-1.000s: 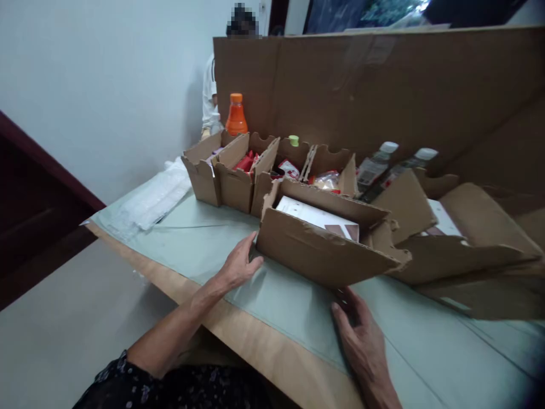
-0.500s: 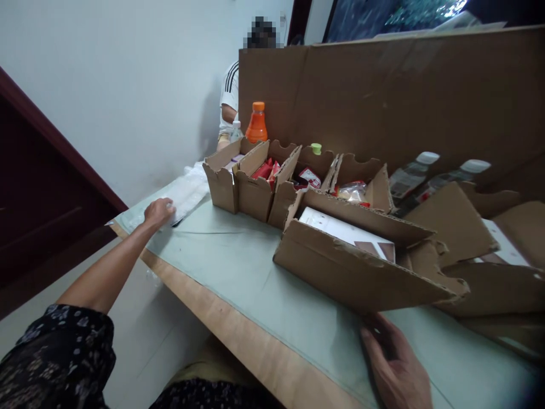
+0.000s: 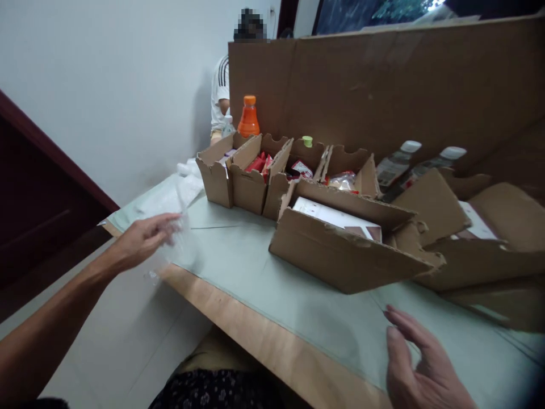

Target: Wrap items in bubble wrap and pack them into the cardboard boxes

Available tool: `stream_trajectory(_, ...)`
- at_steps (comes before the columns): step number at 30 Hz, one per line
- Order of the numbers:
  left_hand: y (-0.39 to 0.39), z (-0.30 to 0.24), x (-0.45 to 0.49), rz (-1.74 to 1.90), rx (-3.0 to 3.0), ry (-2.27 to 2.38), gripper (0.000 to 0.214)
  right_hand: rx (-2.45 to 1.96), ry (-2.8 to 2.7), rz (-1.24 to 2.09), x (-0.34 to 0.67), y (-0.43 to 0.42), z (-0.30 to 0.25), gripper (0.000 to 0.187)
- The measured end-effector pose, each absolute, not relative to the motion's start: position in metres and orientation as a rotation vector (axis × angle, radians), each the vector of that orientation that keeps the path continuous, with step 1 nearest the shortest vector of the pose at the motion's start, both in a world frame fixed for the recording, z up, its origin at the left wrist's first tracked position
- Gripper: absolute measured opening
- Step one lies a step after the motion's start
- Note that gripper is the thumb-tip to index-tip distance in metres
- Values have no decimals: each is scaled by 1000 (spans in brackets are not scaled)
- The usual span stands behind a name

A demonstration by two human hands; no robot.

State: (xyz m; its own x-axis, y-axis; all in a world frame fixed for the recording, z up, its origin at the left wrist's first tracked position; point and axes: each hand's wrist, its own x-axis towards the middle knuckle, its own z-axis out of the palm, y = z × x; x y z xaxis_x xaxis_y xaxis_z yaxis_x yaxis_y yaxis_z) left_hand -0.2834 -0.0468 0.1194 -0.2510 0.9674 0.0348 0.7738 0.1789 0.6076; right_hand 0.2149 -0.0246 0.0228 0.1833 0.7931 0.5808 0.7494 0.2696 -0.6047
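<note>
Over the table's left end, my left hand (image 3: 147,240) is closed on a thin clear plastic bag (image 3: 181,250), blurred by motion. Behind it more clear plastic bags (image 3: 189,180) lie in a pile on the table. My right hand (image 3: 421,363) holds nothing; its thumb and fingers are apart, above the table near the front edge. Just beyond it stands a cardboard bin (image 3: 340,255) with a white box (image 3: 332,215) inside.
Behind stands a row of cardboard bins (image 3: 249,190) with red packets. An orange bottle (image 3: 249,116) and clear bottles (image 3: 398,162) stand by a tall cardboard panel (image 3: 340,85). Another open carton (image 3: 481,261) sits at the right. A person (image 3: 220,96) is beyond the panel.
My left hand has come nearer from the pile, drawing a clear bag with it. My right hand has shifted right, away from the cardboard bin. The view has shifted slightly.
</note>
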Motion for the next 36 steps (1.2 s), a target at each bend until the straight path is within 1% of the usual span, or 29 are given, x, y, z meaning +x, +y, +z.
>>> stream_trajectory(1,-56,117,-267,728,1649,1927,52,-1369,-1655,58,208,-33,28,25)
stream_trajectory(2,-63,115,-250,682,1665,1772,50,-1253,-1773,103,199,-41,35,25)
stream_trajectory(3,-67,114,-232,603,1701,1640,46,-1138,-1904,190,189,-48,43,31)
stream_trajectory(6,-70,121,-178,351,1878,1225,38,-841,-2215,616,152,-57,68,68)
stream_trajectory(8,-69,131,-150,257,1947,969,38,-689,-2276,963,131,-54,80,93)
stream_trajectory(9,-68,137,-140,247,1961,884,38,-620,-2271,1138,125,-51,82,98)
stream_trajectory(10,-68,142,-134,254,1970,842,38,-569,-2250,1301,122,-47,83,93)
stream_trajectory(12,-66,148,-131,296,1982,876,38,-550,-2198,1555,128,-41,79,67)
stream_trajectory(13,-64,149,-134,320,1983,928,37,-598,-2167,1635,137,-40,75,55)
stream_trajectory(15,-58,145,-142,334,1961,1047,35,-786,-2087,1699,164,-40,69,44)
stream_trajectory(17,-49,134,-149,275,1914,1121,36,-976,-2017,1663,194,-44,69,36)
stream_trajectory(20,-34,112,-153,174,1825,1177,42,-1161,-2030,1524,230,-47,79,25)
stream_trajectory(23,-17,92,-150,189,1759,1239,45,-1322,-2090,1328,247,-39,86,22)
stream_trajectory(25,-5,81,-146,187,1801,1291,46,-1431,-2099,1193,252,-29,81,22)
stream_trajectory(27,6,70,-143,179,1940,1394,45,-1577,-2111,1015,254,-18,69,19)
stream_trajectory(28,10,65,-142,198,2044,1470,44,-1661,-2119,880,255,-14,62,18)
stream_trajectory(30,13,55,-141,298,2290,1616,43,-1776,-2112,558,258,-11,48,23)
stream_trajectory(32,8,45,-140,440,2512,1667,41,-1759,-2083,285,259,-14,38,26)
stream_trajectory(33,4,39,-140,497,2596,1639,38,-1705,-2079,200,258,-19,34,26)
stream_trajectory(36,-13,24,-139,521,2742,1408,31,-1499,-2170,120,248,-35,25,24)
